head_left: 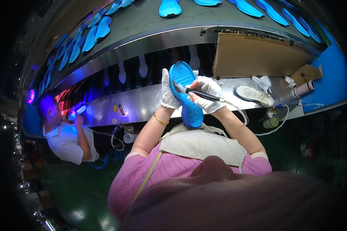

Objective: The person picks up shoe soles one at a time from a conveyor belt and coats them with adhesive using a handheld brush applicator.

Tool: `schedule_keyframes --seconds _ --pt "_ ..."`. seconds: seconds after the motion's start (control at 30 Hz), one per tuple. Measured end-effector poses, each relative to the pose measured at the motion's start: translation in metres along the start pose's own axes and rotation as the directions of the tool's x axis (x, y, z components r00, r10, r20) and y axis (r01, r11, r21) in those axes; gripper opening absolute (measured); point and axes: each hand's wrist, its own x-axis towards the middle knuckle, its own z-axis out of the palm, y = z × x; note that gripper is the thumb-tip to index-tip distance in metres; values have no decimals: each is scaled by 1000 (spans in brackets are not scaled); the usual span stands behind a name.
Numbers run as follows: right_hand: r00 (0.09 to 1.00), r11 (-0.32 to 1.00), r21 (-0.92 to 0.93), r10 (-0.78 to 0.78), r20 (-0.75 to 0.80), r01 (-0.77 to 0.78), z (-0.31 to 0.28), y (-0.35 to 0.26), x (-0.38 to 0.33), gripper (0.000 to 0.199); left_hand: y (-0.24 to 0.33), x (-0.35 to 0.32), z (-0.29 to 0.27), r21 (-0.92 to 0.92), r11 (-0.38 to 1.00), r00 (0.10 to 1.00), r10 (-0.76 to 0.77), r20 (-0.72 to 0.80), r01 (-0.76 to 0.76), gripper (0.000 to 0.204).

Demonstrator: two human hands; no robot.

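Note:
My left hand point(168, 92), in a whitish work glove, grips a bright blue shoe sole point(192, 113) along its left side. The sole is tilted lengthwise in front of my apron, its hollow inner face with ribs and small holes turned up. In my right hand point(210, 90), gloved with bare fingertips, is a brush with a black handle point(202, 93). Its pale bristles touch the inside of the sole near the left rim. A white tube point(241, 109) runs off the brush's rear end.
Ahead, a dark conveyor belt point(142, 21) carries several blue soles. A cardboard sheet point(254, 57) stands at its right front. On the steel bench point(142, 100) lie a whitish-smeared sole point(254, 95), a glove point(263, 83) and a pink cylinder point(305, 87). Another person point(67, 142) works at left.

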Motion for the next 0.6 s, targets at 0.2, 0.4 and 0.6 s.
schedule_keyframes --seconds 0.2,0.4,0.6 --pt "979 946 -283 -188 -82 158 1 0 -13 21 13 0 -3 -23 994 995 -104 2 104 94" --pt "968 961 116 253 13 -252 -22 -8 -34 12 -5 -31 -2 43 987 987 -155 -36 156 85" --pt "988 988 26 148 44 -150 -42 3 -42 13 -33 -32 -21 268 935 971 -240 -8 233 80"
